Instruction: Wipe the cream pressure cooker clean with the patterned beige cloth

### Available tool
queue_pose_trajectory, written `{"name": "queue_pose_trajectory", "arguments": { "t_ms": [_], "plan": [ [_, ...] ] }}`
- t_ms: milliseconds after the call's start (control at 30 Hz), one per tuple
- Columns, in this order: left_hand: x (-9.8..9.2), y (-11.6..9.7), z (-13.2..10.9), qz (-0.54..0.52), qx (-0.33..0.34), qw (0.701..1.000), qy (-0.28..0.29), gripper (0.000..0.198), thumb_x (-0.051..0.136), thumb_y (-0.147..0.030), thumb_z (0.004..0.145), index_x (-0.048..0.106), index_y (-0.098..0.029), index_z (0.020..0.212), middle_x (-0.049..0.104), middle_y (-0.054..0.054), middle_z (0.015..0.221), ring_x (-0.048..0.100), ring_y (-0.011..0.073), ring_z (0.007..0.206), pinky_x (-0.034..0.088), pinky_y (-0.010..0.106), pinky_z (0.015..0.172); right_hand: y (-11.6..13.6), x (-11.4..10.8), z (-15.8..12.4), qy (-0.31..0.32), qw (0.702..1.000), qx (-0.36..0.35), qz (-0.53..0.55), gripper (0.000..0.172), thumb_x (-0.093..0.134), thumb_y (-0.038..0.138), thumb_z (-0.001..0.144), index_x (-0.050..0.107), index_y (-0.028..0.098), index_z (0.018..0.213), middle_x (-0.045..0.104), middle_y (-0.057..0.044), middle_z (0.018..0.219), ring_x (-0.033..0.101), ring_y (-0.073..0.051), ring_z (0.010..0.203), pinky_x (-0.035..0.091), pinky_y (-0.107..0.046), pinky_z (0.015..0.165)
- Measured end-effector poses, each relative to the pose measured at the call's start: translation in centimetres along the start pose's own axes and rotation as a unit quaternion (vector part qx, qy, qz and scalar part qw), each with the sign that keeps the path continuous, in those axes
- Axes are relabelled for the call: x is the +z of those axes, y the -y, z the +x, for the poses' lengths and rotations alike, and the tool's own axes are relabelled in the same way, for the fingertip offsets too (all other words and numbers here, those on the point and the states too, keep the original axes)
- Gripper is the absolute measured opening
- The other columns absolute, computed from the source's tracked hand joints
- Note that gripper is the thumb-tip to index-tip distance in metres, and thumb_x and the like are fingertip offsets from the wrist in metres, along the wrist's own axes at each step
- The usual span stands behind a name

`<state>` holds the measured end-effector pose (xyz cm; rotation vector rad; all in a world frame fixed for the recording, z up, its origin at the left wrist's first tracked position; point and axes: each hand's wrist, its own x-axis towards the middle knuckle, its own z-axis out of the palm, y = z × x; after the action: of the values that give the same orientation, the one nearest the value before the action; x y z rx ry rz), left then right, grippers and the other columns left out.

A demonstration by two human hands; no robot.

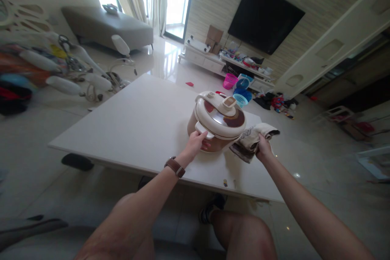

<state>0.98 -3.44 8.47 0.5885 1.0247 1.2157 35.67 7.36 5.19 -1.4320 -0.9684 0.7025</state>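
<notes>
A pressure cooker [221, 115] in cream and brown, its lid on, stands at the right part of the white table [128, 126]. My left hand [198, 143] is closed round the cooker's near side handle [203, 129]. To the right of the cooker, my right hand [264, 146] grips a folded beige and dark brown cloth [252, 140]. The cloth hangs close beside the cooker's right side; whether the two touch I cannot tell. A brown strap [175, 166] is round my left wrist.
A tiny yellow and dark item [225, 183] lies near the table's front edge. Beyond the table, a pink basket [230, 81] and a light blue basket [240, 100] stand on the floor. A lamp with white shades [120, 44] rises at the left.
</notes>
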Motion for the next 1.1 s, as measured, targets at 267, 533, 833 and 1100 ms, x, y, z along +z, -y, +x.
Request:
{"name": "queue_pose_trajectory", "arguments": {
  "t_ms": [267, 533, 833, 1100],
  "plan": [
    [0.6, 0.6, 0.0, -0.028, 0.026, 0.999, -0.024, 0.026, 0.066, -0.028, 0.098, 0.064, -0.013, 0.077, 0.071, 0.006, 0.065, 0.063, 0.0119, 0.050, 0.049, 0.023, 0.052, 10.3, 8.8, 1.3, 0.113, 0.942, -0.263, -0.177, 0.045, 0.065, 0.048, 0.086, 0.075, 0.016, 0.115, 0.079, -0.014, 0.120, 0.070, -0.033, 0.117, 0.050, -0.052, 0.109],
    [0.2, 0.1, 0.3, -0.017, 0.025, 0.999, -0.015, 0.030, 0.065, -0.026, 0.097, 0.064, -0.013, 0.070, 0.072, 0.007, 0.063, 0.063, 0.0113, 0.049, 0.045, 0.022, 0.050, 18.4, 14.2, 0.8, 0.345, 0.814, -0.357, -0.300, 0.050, 0.064, 0.040, 0.088, 0.071, 0.025, 0.136, 0.075, -0.007, 0.136, 0.068, -0.031, 0.126, 0.048, -0.047, 0.113],
    [-4.1, -2.3, 2.0, 0.004, 0.057, 0.995, -0.079, 0.031, 0.066, -0.028, 0.092, 0.061, -0.015, 0.064, 0.067, 0.006, 0.053, 0.054, 0.0102, 0.040, 0.038, 0.022, 0.046, 22.3, 16.4, 0.0, 0.409, 0.668, -0.361, -0.506, 0.083, 0.082, 0.057, 0.079, 0.059, 0.027, 0.152, 0.077, -0.007, 0.129, 0.073, -0.032, 0.113, 0.054, -0.038, 0.097],
    [-6.0, -3.8, 3.6, 0.019, 0.095, 0.988, -0.123, 0.035, 0.063, -0.027, 0.089, 0.057, -0.017, 0.057, 0.055, 0.000, 0.045, 0.043, 0.0086, 0.037, 0.030, 0.023, 0.043, 24.1, 18.8, -1.8, 0.379, 0.568, -0.394, -0.616, 0.089, 0.074, 0.073, 0.081, 0.055, 0.026, 0.155, 0.080, -0.013, 0.121, 0.074, -0.035, 0.106, 0.051, -0.036, 0.086]
  ]
}}
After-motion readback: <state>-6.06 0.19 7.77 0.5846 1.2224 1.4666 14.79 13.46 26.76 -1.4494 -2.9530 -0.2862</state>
